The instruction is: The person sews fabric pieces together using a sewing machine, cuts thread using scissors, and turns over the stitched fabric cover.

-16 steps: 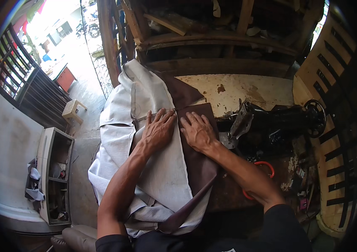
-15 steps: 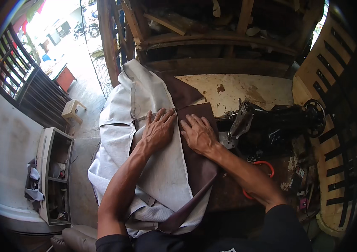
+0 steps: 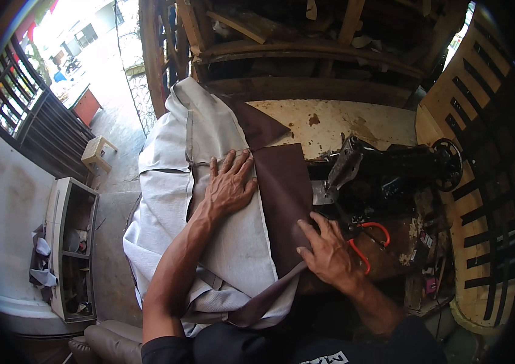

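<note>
A large sewn cover of fabric, pale grey-white on its wrong side (image 3: 233, 242) and dark brown on its face (image 3: 284, 206), lies across the work table. My left hand (image 3: 230, 185) rests flat on the pale part, fingers apart, just below a cross seam. My right hand (image 3: 330, 252) is at the right edge of the brown part, fingers spread and slightly bent, gripping nothing that shows. Just beyond it is the black sewing machine (image 3: 384, 167), its needle end beside the cloth. A tool with red handles (image 3: 378, 226) lies right of my right hand.
A worn pale tabletop (image 3: 342, 121) extends behind the machine. On the right stands a wooden frame with black straps (image 3: 451, 242). Wooden shelving (image 3: 306, 57) closes off the back. At left are a small cabinet (image 3: 57, 242) and a plastic stool (image 3: 96, 155).
My right hand has drawn back toward me and right, from the brown cloth beside the seam to its near right edge. My left hand stays on the pale fabric. The red-handled tool shows more fully.
</note>
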The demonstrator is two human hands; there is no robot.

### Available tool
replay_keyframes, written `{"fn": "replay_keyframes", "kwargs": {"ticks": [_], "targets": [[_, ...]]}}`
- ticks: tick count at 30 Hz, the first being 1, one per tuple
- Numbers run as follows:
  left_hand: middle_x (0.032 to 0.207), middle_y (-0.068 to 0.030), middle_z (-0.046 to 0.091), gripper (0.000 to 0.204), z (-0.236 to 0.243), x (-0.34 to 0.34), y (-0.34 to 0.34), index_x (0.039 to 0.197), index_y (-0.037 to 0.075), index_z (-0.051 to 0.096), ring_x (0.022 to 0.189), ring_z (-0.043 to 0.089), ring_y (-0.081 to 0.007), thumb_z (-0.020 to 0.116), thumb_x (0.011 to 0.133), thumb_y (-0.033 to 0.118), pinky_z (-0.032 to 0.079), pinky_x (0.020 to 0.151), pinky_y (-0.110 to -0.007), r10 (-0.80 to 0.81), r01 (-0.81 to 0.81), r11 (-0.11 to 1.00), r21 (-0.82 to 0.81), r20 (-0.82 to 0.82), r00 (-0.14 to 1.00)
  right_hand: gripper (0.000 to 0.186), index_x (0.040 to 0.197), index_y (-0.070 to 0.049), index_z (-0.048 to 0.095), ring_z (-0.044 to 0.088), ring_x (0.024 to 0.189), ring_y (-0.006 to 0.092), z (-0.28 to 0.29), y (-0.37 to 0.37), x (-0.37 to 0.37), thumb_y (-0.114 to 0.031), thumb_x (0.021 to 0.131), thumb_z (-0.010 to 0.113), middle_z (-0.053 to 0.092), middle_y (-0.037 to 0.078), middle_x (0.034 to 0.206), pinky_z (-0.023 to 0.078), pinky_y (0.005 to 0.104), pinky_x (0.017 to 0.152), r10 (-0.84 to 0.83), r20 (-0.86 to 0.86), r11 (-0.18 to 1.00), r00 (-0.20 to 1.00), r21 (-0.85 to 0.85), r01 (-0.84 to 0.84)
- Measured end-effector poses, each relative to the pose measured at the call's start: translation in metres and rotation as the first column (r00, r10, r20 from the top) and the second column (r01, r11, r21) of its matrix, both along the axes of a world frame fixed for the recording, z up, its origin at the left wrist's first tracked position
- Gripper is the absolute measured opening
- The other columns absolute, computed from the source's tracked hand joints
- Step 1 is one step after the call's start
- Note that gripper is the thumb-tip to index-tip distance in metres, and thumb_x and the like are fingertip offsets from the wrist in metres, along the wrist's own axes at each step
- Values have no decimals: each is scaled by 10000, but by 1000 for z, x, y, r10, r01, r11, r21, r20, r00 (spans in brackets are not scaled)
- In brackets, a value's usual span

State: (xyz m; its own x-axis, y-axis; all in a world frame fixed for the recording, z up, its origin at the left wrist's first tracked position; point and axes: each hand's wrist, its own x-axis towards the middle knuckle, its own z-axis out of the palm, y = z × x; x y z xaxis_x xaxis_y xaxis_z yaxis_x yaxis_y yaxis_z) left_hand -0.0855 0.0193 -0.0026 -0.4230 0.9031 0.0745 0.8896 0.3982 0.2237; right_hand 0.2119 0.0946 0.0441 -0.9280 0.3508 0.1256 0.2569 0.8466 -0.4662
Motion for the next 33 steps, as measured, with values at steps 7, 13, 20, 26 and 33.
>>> {"fn": "replay_keyframes", "kwargs": {"ticks": [7,13,20,26,33], "targets": [[1718,-90,260,684,8,53,-24,1604,77,353,1595,187,-344,468,1008,394,87,1275,-613,-7,7,999,-45,5,1000,394,1283,-5,625,654,887,392,3,-24,52,8,890,623,561,203,998,559,460,765,-38,6,977,999,-209,39],[1715,-124,263,743,12,115,-69,1608,51,346,1594,191,-352,497,987,431,115,1252,-633,4,-4,998,-67,-1,1000,328,1198,3,605,685,793,395,25,-20,100,-9,871,624,646,179,867,566,489,715,299,10,866,954,-423,-267],[1729,-119,226,772,12,159,-92,1619,54,332,1607,137,-345,513,976,439,64,1261,-615,-1,5,996,-87,44,999,406,1336,-78,633,724,1009,370,48,-20,115,-265,976,603,724,208,1068,568,469,927,497,442,758,747,-640,-126],[1720,-119,251,769,18,154,-88,1610,54,352,1599,164,-345,530,964,432,75,1258,-613,23,-19,994,-106,40,999,274,1154,-33,681,669,951,415,7,27,-16,-259,1000,660,663,198,979,534,495,827,-147,-215,959,966,-269,86],[1714,-132,266,745,14,165,-78,1606,60,367,1591,194,-361,509,980,440,72,1259,-610,-11,12,999,-41,40,999,355,1161,2,613,710,1047,425,-48,91,-253,-319,1009,620,711,266,1114,565,531,897,-280,33,958,959,69,278]]}}
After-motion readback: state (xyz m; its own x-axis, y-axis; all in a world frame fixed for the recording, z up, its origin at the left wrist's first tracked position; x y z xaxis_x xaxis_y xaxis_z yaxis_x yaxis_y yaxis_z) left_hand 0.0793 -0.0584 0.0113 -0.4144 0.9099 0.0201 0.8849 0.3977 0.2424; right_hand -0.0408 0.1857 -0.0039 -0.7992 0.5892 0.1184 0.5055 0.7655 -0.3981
